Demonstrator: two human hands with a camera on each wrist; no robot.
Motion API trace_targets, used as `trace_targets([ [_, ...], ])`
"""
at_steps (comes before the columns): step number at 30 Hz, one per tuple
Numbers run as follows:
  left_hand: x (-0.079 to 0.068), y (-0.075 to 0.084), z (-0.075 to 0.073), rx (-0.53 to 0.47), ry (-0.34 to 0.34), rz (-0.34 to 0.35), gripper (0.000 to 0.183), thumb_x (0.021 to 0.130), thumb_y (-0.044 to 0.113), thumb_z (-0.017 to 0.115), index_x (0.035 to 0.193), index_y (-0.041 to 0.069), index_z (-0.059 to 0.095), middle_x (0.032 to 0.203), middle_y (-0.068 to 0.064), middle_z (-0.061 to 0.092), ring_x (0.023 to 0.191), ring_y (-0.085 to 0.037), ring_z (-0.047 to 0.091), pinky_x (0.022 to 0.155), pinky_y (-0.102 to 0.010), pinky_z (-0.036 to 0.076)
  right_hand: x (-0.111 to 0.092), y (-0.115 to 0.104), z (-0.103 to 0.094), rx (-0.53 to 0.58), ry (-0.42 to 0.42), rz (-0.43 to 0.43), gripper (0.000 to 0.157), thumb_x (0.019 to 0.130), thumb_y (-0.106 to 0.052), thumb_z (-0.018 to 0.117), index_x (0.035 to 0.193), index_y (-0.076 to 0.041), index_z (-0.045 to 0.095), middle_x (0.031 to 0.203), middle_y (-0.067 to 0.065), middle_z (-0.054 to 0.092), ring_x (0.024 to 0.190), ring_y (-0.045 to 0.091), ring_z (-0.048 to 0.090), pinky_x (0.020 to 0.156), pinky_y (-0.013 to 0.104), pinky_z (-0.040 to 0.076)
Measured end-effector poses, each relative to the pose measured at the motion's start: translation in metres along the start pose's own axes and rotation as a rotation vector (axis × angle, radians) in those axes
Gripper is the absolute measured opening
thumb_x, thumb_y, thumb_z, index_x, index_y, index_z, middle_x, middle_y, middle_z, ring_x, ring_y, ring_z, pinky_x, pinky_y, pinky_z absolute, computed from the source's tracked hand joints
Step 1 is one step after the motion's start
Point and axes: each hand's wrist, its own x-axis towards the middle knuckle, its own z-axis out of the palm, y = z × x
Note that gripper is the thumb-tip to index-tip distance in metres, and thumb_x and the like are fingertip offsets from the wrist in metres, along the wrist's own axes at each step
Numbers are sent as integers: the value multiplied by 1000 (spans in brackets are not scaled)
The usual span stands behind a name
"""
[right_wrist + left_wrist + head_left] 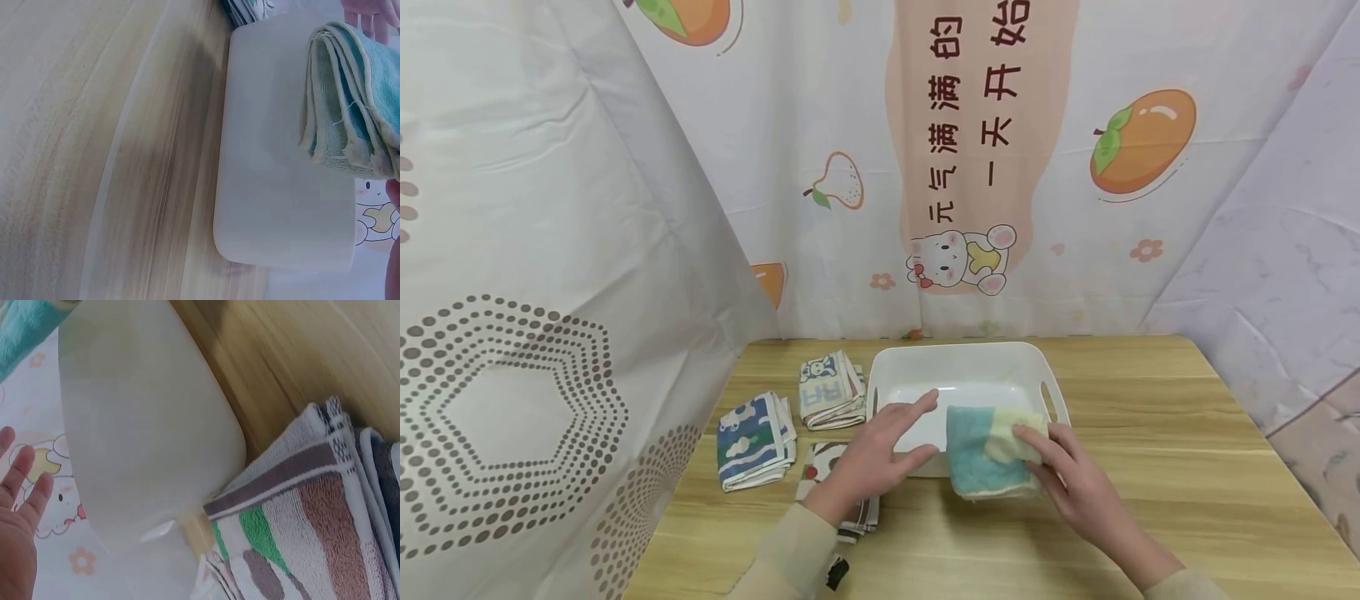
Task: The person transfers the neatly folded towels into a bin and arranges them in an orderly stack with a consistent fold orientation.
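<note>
A folded teal and pale yellow towel [976, 450] hangs over the front edge of a white plastic basket [955, 357]. My right hand [1075, 483] pinches its right side between thumb and fingers. In the right wrist view the towel [350, 100] shows several folded layers with frayed edges. My left hand [880, 450] hovers by the basket's left front, fingers extended and apart from the towel. In the left wrist view that hand [19, 512] has its fingers spread. Below the left forearm lies a folded brown, white and green towel [281, 531], partly hidden in the head view.
Left of the basket lie a folded blue and green towel [752, 442] and a folded cream towel [831, 390]. A small black object [837, 572] sits near the left sleeve. A printed curtain [820, 100] hangs behind the wooden table [1157, 450].
</note>
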Motion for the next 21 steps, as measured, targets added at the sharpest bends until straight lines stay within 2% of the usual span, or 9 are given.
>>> trace_targets([
  [4,1,2,4,47,36,89,65,104,43,57,161,25,33,142,3,61,130,-16,57,104,-40,51,-1,1,0,14,-5,40,42,108,-33,52,124,2,66,101,10,55,73,4,49,61,13,43],
  [9,3,3,9,57,68,198,60,104,39,58,159,20,40,142,2,62,130,-15,57,107,-34,49,-2,2,0,27,-17,76,44,107,-35,52,127,2,65,105,11,56,80,4,50,65,12,47],
  [16,6,4,15,50,71,268,57,105,39,58,155,18,45,145,3,60,130,-13,57,111,-28,45,1,1,1,41,-6,93,45,106,-36,53,127,2,65,108,13,59,87,7,51,69,12,49],
  [21,7,7,17,37,58,284,56,104,36,59,155,16,46,149,3,56,130,-13,57,111,-26,43,3,1,2,57,5,100,46,105,-36,54,127,3,65,110,14,59,90,8,53,71,12,49],
])
